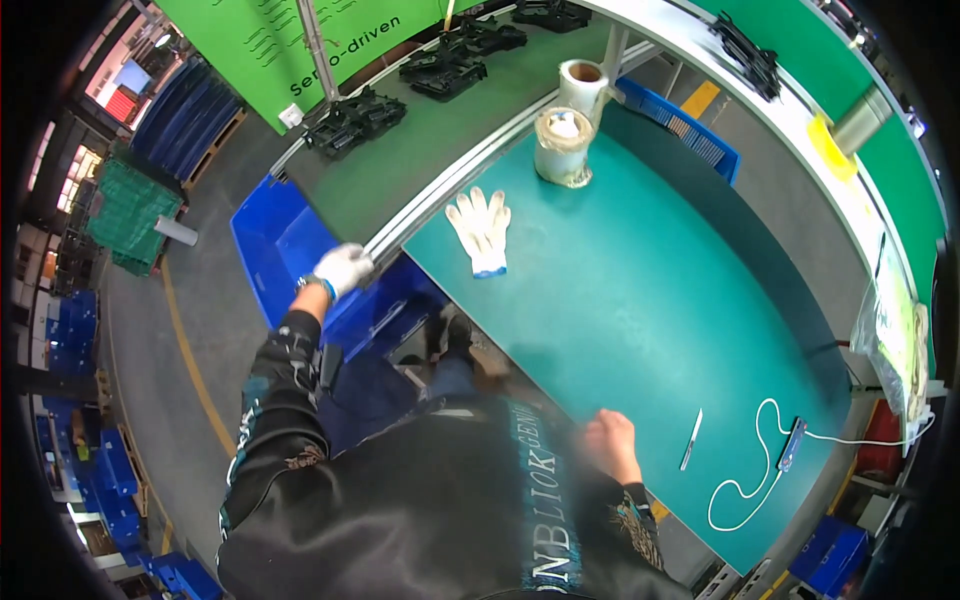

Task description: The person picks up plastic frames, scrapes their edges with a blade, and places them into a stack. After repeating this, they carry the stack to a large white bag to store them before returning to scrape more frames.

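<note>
Evidently the person's left hand (342, 270) wears a white work glove (346, 264) with a blue cuff, and it rests at the near end of the pale metal rail (450, 183) that edges a green conveyor belt (395, 175). Its fingers touch the rail end, though whether they are clenched around it cannot be told. The right hand (610, 445) is bare and hangs beside the near edge of the teal table (640, 300); its fingers look curled, but blur hides whether they grasp anything.

A matching white glove (480, 232) lies flat on the table near its left corner, its fingers spread toward the belt and its blue cuff toward the person, well apart from both hands. Farther back stand two rolls, a wrapped one (562, 155) in front and one with a brown core (583, 85) just behind it. To the right of the bare hand lies a slim knife-like tool (692, 440), then a narrow blue strip (792, 445) with a looping white cable (860, 440).

Black assemblies (355, 122) sit along the belt, and a blue bin (262, 240) stands below the gloved hand.
</note>
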Tool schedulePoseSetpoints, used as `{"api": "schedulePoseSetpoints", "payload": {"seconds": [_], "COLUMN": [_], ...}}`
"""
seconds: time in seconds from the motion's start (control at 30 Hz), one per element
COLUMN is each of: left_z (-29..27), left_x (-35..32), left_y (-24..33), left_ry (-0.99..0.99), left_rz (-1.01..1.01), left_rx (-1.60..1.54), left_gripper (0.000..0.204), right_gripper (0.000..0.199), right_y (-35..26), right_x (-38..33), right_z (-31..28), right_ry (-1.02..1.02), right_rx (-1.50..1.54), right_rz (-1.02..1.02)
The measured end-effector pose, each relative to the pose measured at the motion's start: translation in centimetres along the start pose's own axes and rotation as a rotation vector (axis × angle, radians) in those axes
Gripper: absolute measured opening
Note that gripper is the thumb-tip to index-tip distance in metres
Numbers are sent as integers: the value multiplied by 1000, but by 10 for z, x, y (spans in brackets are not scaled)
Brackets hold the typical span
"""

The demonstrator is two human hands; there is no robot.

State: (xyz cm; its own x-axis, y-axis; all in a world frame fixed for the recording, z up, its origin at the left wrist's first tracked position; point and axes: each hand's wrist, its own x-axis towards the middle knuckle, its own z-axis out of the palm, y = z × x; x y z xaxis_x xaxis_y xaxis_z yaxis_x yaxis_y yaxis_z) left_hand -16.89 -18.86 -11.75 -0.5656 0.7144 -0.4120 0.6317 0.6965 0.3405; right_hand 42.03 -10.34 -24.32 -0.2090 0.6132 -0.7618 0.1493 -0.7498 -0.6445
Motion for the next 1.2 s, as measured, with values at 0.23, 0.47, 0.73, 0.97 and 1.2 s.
{"api": "schedulePoseSetpoints", "payload": {"seconds": [0.23,0.47,0.73,0.97,1.2], "left_z": [-139,-192,-185,-157,-218], "left_x": [118,226,255,168,136], "left_y": [-293,-318,-323,-300,-305], "left_ry": [707,699,567,213,134], "left_rz": [-312,-612,-644,-67,-99], "left_rx": [-274,-386,-334,-51,-28], "left_gripper": [69,77,80,65,62], "right_gripper": [21,17,18,16,17], "right_y": [62,84,117,76,42], "right_x": [-6,-5,-4,6,11], "right_z": [144,219,266,276,299], "right_ry": [207,407,98,143,273], "right_rx": [110,-276,-587,-705,-345], "right_rz": [134,92,-150,-37,22]}}
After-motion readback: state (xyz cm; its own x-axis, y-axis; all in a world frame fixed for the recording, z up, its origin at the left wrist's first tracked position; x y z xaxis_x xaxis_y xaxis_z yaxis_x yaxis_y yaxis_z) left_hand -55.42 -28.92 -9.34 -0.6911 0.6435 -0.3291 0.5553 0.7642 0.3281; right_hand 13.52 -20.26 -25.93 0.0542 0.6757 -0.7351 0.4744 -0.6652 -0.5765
